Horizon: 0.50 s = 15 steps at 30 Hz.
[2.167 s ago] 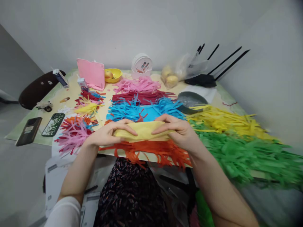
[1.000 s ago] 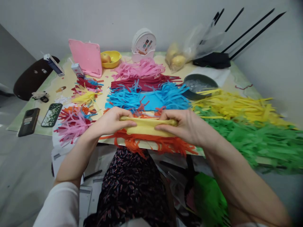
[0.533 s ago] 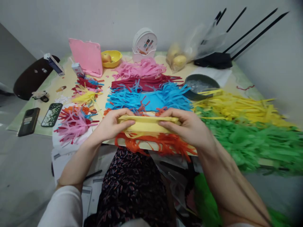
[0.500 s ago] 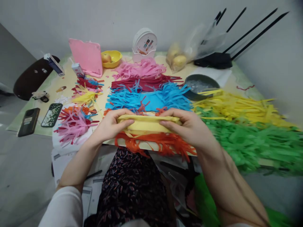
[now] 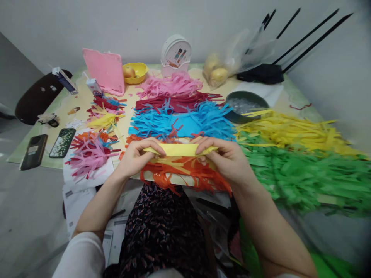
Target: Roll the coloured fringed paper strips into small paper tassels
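A band of yellow tissue paper (image 5: pixel 180 150) stretches level between my two hands, rolled or folded narrow. My left hand (image 5: pixel 142 153) pinches its left end between thumb and fingers. At the other end my right hand (image 5: pixel 218 152) grips it the same way. Orange fringed paper (image 5: pixel 168 173) lies on the table just below the band, partly hidden by my hands. Right behind is blue fringed paper (image 5: pixel 182 122) with an uncut middle. Beyond that are dark red fringed paper (image 5: pixel 176 103) and pink fringed paper (image 5: pixel 171 84).
Yellow fringe (image 5: pixel 298 129) and green fringe (image 5: pixel 310 177) spread over the right side. A dark bowl (image 5: pixel 246 120) stands behind them. Mixed tassels (image 5: pixel 89 156) and two phones (image 5: pixel 34 151) lie left. A pink tablet case (image 5: pixel 106 73), yellow bowl (image 5: pixel 140 79) and black router (image 5: pixel 261 74) line the back.
The yellow paper looks narrower and flatter between my hands than before, its lower fold no longer hanging down. Both hands stay at its ends, with the fingers shifted slightly.
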Tool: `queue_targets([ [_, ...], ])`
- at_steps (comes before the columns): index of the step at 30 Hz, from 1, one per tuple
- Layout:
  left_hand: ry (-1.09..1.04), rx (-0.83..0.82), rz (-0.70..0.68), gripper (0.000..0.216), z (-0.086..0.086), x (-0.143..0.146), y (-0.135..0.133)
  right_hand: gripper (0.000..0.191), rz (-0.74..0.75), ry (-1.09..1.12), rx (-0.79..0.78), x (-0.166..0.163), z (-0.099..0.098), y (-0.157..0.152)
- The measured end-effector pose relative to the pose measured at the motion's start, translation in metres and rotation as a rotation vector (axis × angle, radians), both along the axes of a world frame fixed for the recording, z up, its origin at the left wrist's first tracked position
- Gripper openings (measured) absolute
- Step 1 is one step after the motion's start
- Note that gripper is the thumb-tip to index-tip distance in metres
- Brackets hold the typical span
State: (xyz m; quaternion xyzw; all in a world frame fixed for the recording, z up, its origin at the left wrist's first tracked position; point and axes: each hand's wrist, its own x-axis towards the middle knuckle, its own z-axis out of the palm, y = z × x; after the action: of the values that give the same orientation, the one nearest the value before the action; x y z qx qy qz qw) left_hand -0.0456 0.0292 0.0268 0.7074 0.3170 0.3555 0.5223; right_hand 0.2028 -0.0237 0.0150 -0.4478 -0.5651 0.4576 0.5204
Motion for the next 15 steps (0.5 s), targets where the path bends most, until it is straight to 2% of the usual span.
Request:
queue_targets([
  [2,0.045,0.031,0.002,0.015,0.002,0.001,-0.001,0.012,0.003,-0.03,0.0,0.001,0.0,0.0],
  [5,0.132,0.081,0.088,0.019,0.003,0.004,-0.003,0.021,0.016,-0.124,0.084,0.001,0.001,-0.002],
  [8,0.195,0.155,0.164,0.019,0.002,0.006,-0.005,0.012,-0.086,-0.325,0.161,-0.001,0.004,-0.006],
  [9,0.205,0.182,0.165,0.018,0.001,0.007,-0.005,0.009,-0.127,-0.4,0.169,-0.002,0.004,-0.007],
  [12,0.268,0.266,0.128,0.025,-0.001,0.007,-0.007,0.02,-0.16,-0.566,0.193,-0.004,0.005,-0.009],
  [15,0.33,0.288,0.094,0.01,-0.002,0.007,-0.008,0.006,-0.151,-0.599,0.2,-0.004,0.005,-0.011],
])
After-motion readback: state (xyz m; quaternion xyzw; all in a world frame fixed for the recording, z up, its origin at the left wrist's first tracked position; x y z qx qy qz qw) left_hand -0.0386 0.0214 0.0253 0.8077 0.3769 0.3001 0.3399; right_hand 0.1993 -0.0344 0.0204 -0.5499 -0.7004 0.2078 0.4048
